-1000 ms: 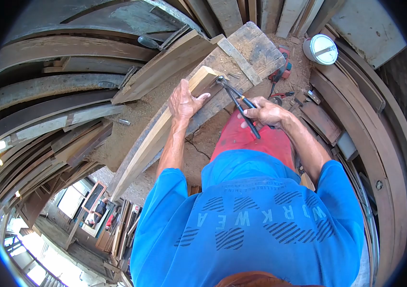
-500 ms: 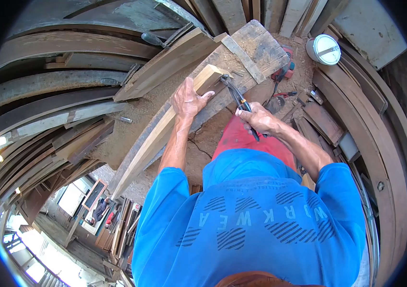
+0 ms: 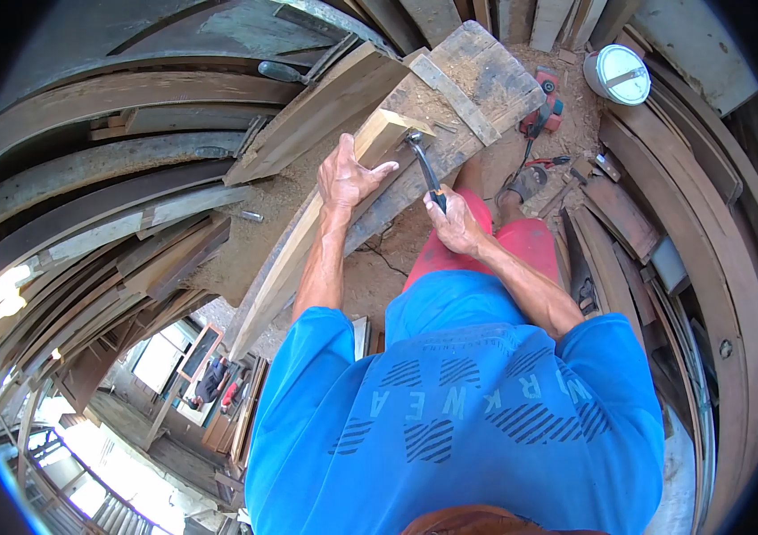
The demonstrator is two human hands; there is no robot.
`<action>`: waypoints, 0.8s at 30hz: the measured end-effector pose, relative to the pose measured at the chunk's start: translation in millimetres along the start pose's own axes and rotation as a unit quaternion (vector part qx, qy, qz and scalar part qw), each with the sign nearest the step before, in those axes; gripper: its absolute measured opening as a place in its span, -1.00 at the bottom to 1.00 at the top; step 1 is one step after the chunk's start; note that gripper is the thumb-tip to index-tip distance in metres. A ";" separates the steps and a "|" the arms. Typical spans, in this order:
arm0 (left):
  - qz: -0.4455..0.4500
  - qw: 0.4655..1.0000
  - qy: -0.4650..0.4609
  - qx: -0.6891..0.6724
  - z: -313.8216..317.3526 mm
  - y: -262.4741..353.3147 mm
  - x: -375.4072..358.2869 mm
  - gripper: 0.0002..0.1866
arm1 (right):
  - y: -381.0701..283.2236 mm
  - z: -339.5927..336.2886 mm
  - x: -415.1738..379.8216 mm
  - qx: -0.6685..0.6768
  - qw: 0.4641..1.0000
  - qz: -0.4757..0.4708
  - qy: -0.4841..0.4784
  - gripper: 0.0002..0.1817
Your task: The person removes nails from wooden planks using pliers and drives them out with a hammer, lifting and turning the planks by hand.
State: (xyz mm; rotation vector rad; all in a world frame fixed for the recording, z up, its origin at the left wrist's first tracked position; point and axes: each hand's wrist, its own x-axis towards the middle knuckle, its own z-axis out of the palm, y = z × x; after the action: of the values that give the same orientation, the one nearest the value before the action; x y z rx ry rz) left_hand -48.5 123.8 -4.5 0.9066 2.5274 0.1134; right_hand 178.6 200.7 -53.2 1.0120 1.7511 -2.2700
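Note:
A long pale wooden beam (image 3: pixel 283 278) lies along the workbench (image 3: pixel 504 85), its near end at the bench's middle. My left hand (image 3: pixel 349 178) rests on the beam just behind that end, fingers apart and thumb stretched toward the right. In my right hand (image 3: pixel 456 221) are the handles of black pincers (image 3: pixel 426 165) with an orange band. Their jaws touch the beam's end face or sit right beside it; whether they grip anything is too small to tell. A small metal piece lies on the bench right of the jaws.
A wooden batten (image 3: pixel 456 98) crosses the bench top. Beyond the bench are a red power tool (image 3: pixel 547 111), red-handled pliers (image 3: pixel 550 161) and a white bucket (image 3: pixel 622 75). Stacked planks (image 3: pixel 129 147) line the left side, and more boards (image 3: pixel 682 205) the right.
The pincers' handles have come closer together and swung more upright, with my right hand shifted slightly left. My left hand stays on the beam. The camera view has shifted a little.

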 end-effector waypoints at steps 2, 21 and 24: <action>-0.002 1.000 0.005 0.006 0.0 2.4 0.2 -0.17 | 8.4 -1.4 1.8 -0.003 0.999 -0.031 -0.003 -0.85; -0.001 0.999 0.037 0.032 6.3 7.8 -10.4 -0.17 | -46.5 -57.9 14.4 -0.022 0.988 0.060 -0.138 -0.70; -0.013 1.000 -0.006 0.010 -1.1 3.2 1.3 -0.16 | -13.4 -23.1 15.7 -0.012 0.999 0.010 -0.048 -0.75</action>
State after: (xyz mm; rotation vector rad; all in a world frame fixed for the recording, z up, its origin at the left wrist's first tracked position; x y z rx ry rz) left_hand -48.0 127.2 -3.3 0.8785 2.5336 0.0751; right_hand 170.4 230.6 -53.5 0.8970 1.7180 -2.2389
